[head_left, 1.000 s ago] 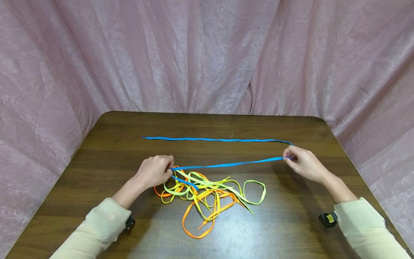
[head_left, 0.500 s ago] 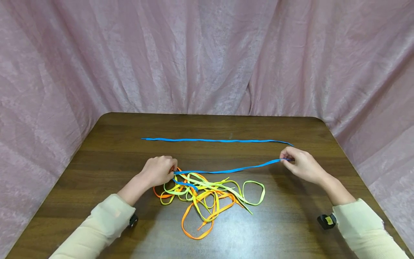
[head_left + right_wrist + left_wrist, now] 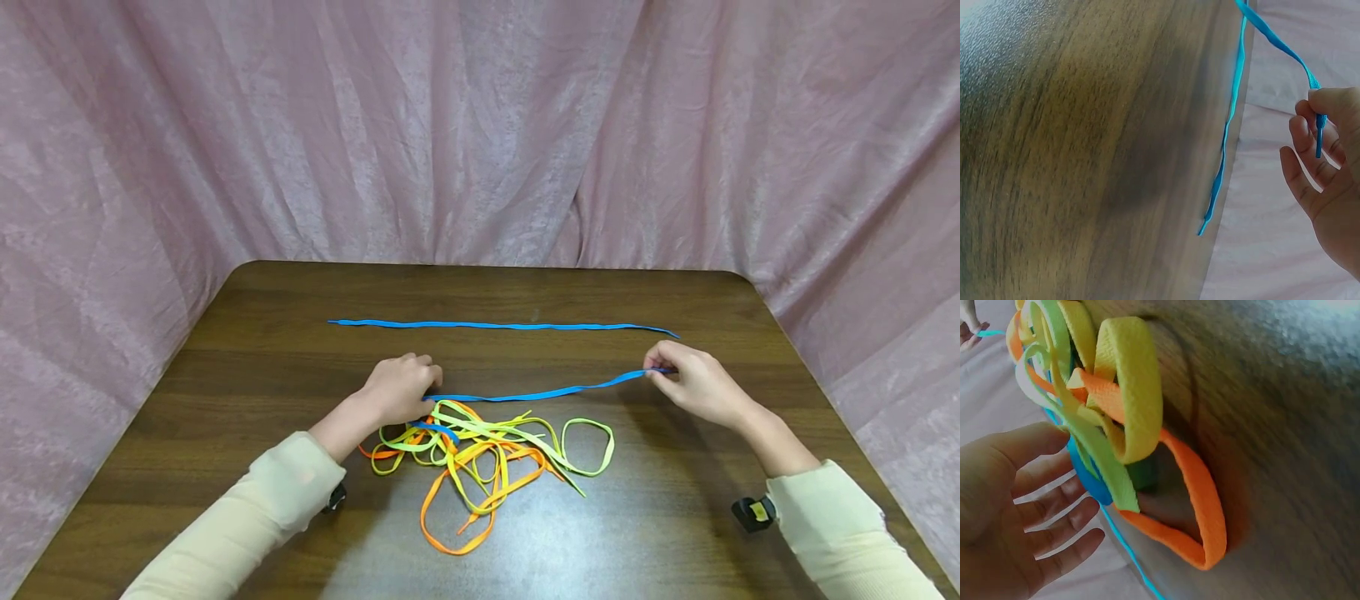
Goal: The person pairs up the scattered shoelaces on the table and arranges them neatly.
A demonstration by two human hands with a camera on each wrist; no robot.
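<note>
My right hand (image 3: 697, 383) pinches the tipped end of a flat blue shoelace (image 3: 1319, 106) between thumb and forefinger. This lace runs left, sagging slightly, to the tangle of laces. There my left hand (image 3: 1016, 500) has its fingers loosely extended, the fingertips at the blue lace and a pale green shoelace (image 3: 1107, 469). Whether thumb and forefinger press on a lace is unclear. Below and right of that hand lies the tangle, with an orange shoelace (image 3: 427, 517) and a yellow shoelace (image 3: 504, 479). A short blue stretch (image 3: 438, 429) shows among them.
Another blue shoelace (image 3: 480, 324) lies nearly straight across the back of the brown wooden table (image 3: 262, 300). Pink curtains (image 3: 480, 133) hang behind the table and at its sides.
My left hand has moved right along the blue lace, over the tangle. My right hand has shifted slightly left, still pinching the end. The lace between them has gone from nearly taut to sagging.
</note>
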